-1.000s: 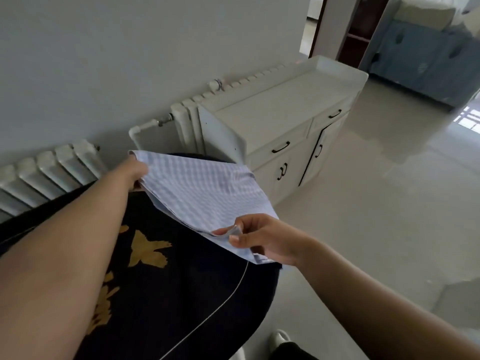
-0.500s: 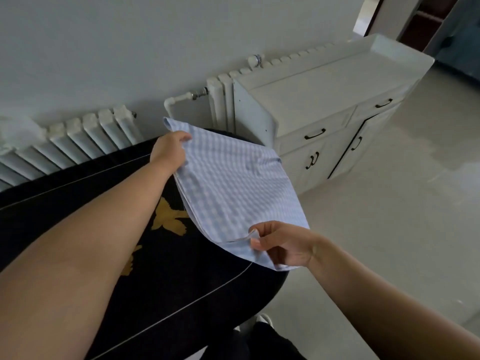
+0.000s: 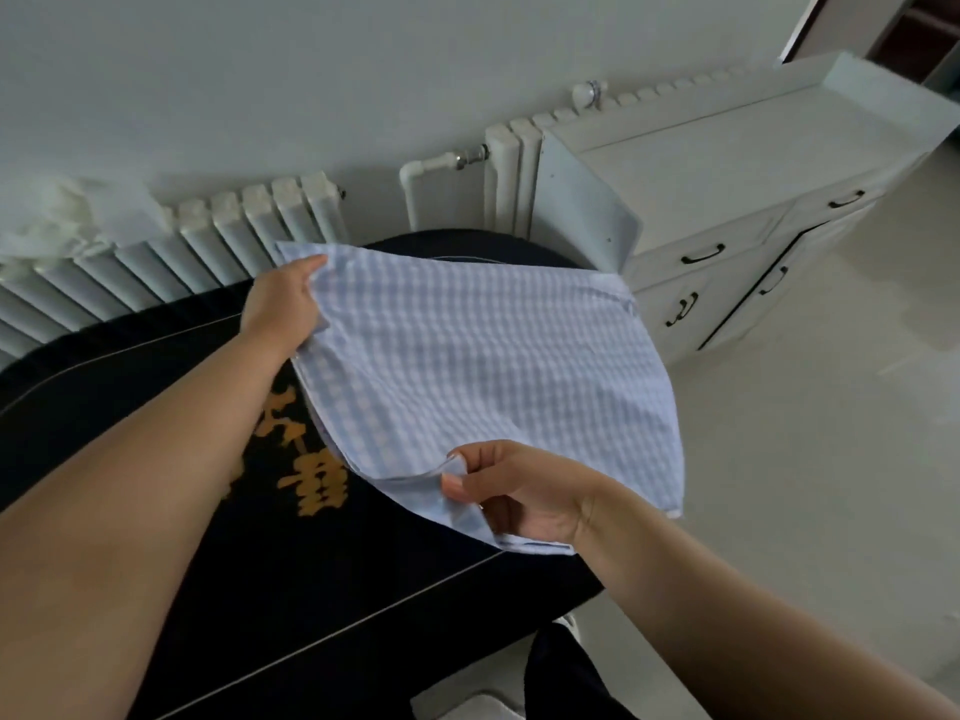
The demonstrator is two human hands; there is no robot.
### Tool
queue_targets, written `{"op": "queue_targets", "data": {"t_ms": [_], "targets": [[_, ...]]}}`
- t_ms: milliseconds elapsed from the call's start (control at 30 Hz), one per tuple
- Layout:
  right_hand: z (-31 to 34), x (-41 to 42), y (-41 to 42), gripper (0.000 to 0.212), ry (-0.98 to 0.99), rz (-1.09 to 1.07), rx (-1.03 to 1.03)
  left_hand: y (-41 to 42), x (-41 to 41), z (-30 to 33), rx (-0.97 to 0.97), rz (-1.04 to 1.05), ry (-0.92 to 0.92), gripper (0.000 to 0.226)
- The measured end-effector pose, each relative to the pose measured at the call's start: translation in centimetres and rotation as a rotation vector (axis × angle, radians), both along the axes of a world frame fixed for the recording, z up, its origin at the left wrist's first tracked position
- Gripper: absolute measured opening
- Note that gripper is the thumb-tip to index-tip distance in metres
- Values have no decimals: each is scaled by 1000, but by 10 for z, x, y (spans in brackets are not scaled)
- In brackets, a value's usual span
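A folded pale blue and white checked cloth (image 3: pixel 493 371) is held spread over the right end of a black surface with gold lettering (image 3: pixel 291 553). My left hand (image 3: pixel 283 304) grips its far left corner near the radiator. My right hand (image 3: pixel 519 493) pinches the near corner between thumb and fingers, with layers of the cloth showing at that edge. The cloth's right side hangs past the black surface's rounded end.
White radiators (image 3: pixel 171 252) run along the grey wall behind. A white cabinet (image 3: pixel 727 163) with black handles stands at the right, close to the black surface's end. Pale tiled floor (image 3: pixel 831 459) lies to the right. A crumpled white thing (image 3: pixel 47 220) sits on the radiator at left.
The camera has swung left, shifting the cabinet to the right. Both hands keep their hold on the cloth, which now lies flatter and wider across the black surface.
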State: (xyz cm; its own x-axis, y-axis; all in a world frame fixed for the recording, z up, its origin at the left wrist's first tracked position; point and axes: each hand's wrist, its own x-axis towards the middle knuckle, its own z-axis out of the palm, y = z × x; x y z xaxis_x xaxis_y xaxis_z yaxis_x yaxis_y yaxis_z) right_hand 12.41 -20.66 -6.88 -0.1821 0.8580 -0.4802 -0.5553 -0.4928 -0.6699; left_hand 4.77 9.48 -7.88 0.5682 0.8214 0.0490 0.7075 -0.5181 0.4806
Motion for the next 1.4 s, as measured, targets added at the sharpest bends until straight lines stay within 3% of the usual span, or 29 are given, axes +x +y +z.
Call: {"op": "queue_targets", "data": {"t_ms": [133, 300, 467, 567, 733, 867, 933, 1033, 1167, 1300, 1333, 1400], "targets": [[-13, -80, 61, 18, 1, 56, -22, 48, -94, -24, -81, 23, 28, 60], [-35, -202, 137, 16, -1, 119, -107, 115, -229, -54, -108, 95, 68, 51], [-52, -296, 187, 24, -27, 203, -189, 167, -346, -70, -120, 167, 232, 67], [-70, -337, 212, 18, -15, 226, -194, 186, -394, -75, -78, 108, 381, 77], [-94, -386, 235, 5, -2, 162, -264, 208, -445, -78, 13, 102, 562, 85], [-105, -420, 252, 14, -12, 63, -284, 233, -490, -75, 91, 156, 666, 84], [-109, -436, 263, 14, -3, 35, -300, 245, -512, -74, 65, 220, 633, 78], [-112, -455, 278, 14, 5, 45, -314, 257, -532, -79, -23, 317, 445, 76], [-113, -480, 289, 14, 10, 112, -322, 254, -539, -79, 11, 404, 276, 66], [-115, -504, 292, 6, 117, 269, -323, 254, -548, -71, 98, 379, 294, 60], [-114, -506, 291, 8, 150, 347, -314, 256, -553, -71, 118, 367, 368, 59], [-119, -504, 291, 44, 135, 471, -299, 259, -564, -74, 143, 371, 568, 58]]}}
